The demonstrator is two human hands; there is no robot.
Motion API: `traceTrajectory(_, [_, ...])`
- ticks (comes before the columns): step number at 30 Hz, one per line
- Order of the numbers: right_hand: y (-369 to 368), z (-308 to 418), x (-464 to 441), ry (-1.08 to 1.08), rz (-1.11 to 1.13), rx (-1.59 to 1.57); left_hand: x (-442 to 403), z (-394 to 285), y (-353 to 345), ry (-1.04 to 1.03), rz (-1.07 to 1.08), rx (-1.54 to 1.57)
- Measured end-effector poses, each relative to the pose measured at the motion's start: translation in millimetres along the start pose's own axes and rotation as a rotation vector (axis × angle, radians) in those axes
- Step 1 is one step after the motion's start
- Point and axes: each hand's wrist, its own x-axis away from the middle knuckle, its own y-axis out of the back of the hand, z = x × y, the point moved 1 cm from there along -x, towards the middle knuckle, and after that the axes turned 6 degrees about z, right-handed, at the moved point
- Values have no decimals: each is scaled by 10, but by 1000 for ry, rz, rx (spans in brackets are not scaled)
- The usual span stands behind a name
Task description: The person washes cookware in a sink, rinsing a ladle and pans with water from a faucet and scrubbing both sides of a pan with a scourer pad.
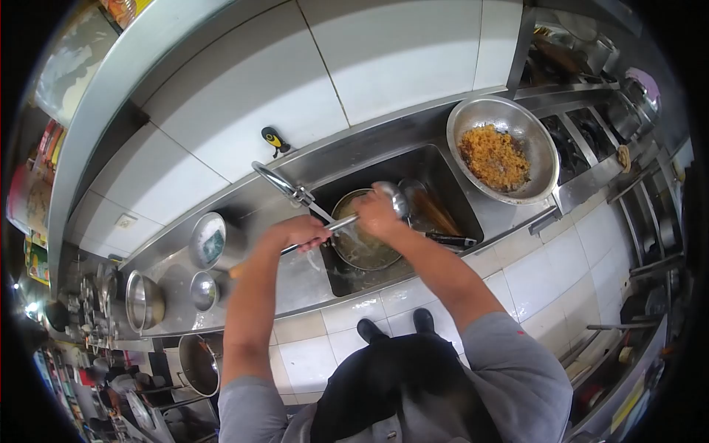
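White tiles cover the wall behind a long stainless-steel counter, with pale floor tiles below its front edge. Set into the counter is a dark, rectangular metal sink. On the counter just right of it stands a wide, round stainless-steel bowl holding loose orange-brown food. Inside the sink sits a round metal pot of cloudy liquid; to its right, in the same basin, lies a brown, wooden-looking implement.

Stretched slantwise over the pot is a long-handled, silver metal ladle — its rounded bowl toward the sink's right half, its orange-brown handle tip out past the left forearm. It lies in the grasp of the left hand, whose fingers are curled round the handle near the pot's left rim. The right hand touches the same ladle where handle meets bowl, above the pot's right side; whether those fingers close fully round it cannot be told. Behind the left hand, at the sink's back corner, rises a curved chrome tap. Smallest is a black-and-yellow object on the wall — above the tap.
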Motion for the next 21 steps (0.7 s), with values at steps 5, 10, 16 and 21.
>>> traceTrajectory(5, [314,547,-92,134,54,-334,148,-124,-161,6,-137,-65])
traceTrajectory(10, [416,350,-36,126,210,-216,678,285,-163,-295,-622,-875])
traceTrajectory(16, [323,340,-46,65,212,-274,389,-56,-561,-402,-802,-1327])
traceTrajectory(21, [301,4,109,-41,189,-286,513,4,-463,-443,-838,-1428])
